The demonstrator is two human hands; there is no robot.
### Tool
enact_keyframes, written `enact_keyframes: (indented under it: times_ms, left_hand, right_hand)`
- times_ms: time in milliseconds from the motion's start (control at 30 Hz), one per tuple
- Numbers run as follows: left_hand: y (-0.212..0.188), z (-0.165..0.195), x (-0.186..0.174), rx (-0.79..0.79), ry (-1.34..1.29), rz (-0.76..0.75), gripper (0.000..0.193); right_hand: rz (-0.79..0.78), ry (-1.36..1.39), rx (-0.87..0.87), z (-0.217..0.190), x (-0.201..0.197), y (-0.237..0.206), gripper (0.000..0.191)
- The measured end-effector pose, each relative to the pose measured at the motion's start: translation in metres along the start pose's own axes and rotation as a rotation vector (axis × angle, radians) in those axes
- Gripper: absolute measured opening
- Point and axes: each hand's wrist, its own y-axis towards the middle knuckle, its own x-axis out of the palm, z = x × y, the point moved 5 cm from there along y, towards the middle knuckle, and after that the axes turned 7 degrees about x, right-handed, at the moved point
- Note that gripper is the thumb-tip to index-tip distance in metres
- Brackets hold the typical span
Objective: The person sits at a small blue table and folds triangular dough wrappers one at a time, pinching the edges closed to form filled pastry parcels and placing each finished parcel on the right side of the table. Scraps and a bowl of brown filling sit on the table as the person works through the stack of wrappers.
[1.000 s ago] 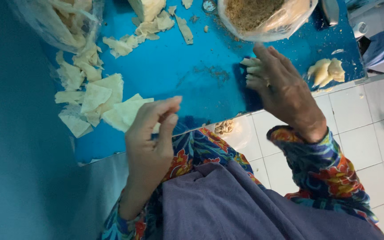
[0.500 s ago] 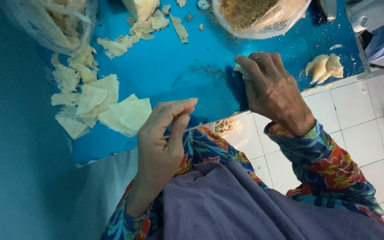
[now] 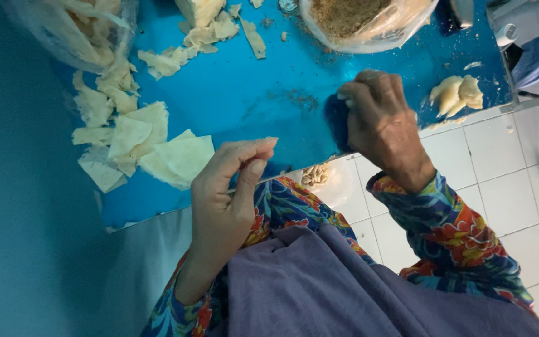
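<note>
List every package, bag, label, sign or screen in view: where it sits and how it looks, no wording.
Clear plastic bag: top centre of the blue table, open, rounded, holding brown crumbly filling.
Clear plastic bag: top left corner, crumpled, holding pale dough scraps.
Labels, signs or screens: none in view.

Hands point(image 3: 382, 122) over blue table point(image 3: 263, 106), wrappers point(image 3: 179, 159)
</note>
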Motion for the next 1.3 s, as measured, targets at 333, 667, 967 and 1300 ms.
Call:
enact_keyframes:
  times_ms: [333, 667, 967, 1300]
  left_hand:
    - [-0.004, -0.022, 0.008, -0.19, -0.44, 0.062, 0.022]
    - [-0.037, -0.02, -0.016, -0.236, -0.358, 0.133, 0.021]
    - [-0.101, -0.038, -0.067, -0.19, -0.49, 0.452, 0.018]
    - [-0.107, -0.018, -0.089, -0.176, 0.036, 0.475, 0.018]
  right_hand:
    - [-0.052, 2.016, 0.728, 0.056, -0.006, -0.019, 0.023]
    - [-0.082, 2.722, 0.797, 0.029, 0.041, -0.171, 0.042]
    - [-0.377, 1.651, 1.548, 0.084, 0.216, -0.259, 0.04]
    - [-0.285, 1.175, 1.741, 0.113, 0.234, -0.216, 0.048]
